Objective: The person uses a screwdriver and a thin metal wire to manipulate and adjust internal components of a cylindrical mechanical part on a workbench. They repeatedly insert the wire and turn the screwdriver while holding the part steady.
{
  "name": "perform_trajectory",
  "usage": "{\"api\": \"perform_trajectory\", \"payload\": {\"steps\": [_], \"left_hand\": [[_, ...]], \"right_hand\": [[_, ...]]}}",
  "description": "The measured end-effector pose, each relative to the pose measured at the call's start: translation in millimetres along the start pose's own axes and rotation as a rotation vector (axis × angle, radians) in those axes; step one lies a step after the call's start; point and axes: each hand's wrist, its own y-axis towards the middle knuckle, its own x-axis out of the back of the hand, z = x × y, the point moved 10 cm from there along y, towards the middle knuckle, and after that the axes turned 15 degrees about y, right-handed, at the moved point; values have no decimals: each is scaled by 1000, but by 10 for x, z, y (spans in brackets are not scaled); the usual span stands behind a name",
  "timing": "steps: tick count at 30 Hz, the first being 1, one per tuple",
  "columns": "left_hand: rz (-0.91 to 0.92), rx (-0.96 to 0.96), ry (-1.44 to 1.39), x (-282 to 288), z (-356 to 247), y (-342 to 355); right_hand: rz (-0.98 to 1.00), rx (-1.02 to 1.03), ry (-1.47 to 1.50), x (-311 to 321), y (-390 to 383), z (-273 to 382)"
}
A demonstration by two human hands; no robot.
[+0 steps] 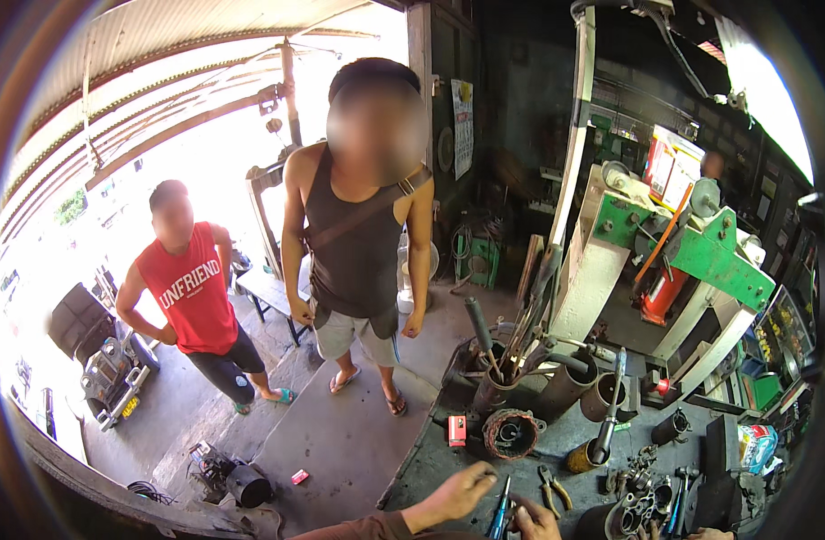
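My left hand (460, 495), in a brown sleeve, reaches over the dark workbench from the lower left. Its fingers are pinched together at a small dark piece too small to name. My right hand (535, 521) is cut off by the lower edge, its fingers curled by a dark object I cannot make out. Between the two hands is a blue-handled tool with a slim pointed metal tip (500, 511). Pliers with yellowish handles (554, 490) lie just beyond my right hand. Farther back, a round wire-wound ring (511, 436) sits beside a small red box (456, 430).
Upright metal cylinders (563, 389) hold long tools. Metal parts (642, 513) crowd the bench's right; part of another hand (711, 534) shows there. A green-and-white press frame (691, 252) rises behind. Two people, in black (363, 234) and red (192, 288) tops, stand beyond the bench.
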Motion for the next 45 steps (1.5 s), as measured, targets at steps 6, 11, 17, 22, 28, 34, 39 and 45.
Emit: {"api": "perform_trajectory", "payload": {"steps": [6, 11, 17, 22, 28, 34, 39, 45], "left_hand": [[179, -43, 510, -281, -226, -296], [133, 88, 385, -154, 97, -563], [-37, 96, 136, 165, 345, -654], [65, 492, -182, 29, 646, -901], [149, 595, -251, 71, 931, -1003], [119, 51, 441, 259, 294, -901], [-39, -9, 484, 419, 107, -760], [96, 479, -531, -59, 530, -716]], "right_hand": [[36, -162, 190, -412, 161, 73], [49, 56, 51, -512, 44, 120], [-73, -281, 382, -495, 61, -303], [97, -122, 285, -768, 112, -217], [163, -28, 13, -870, 163, -27], [126, -137, 56, -864, 250, -219], [139, -263, 69, -691, 229, -630], [63, -170, 177, -468, 60, -600]]}}
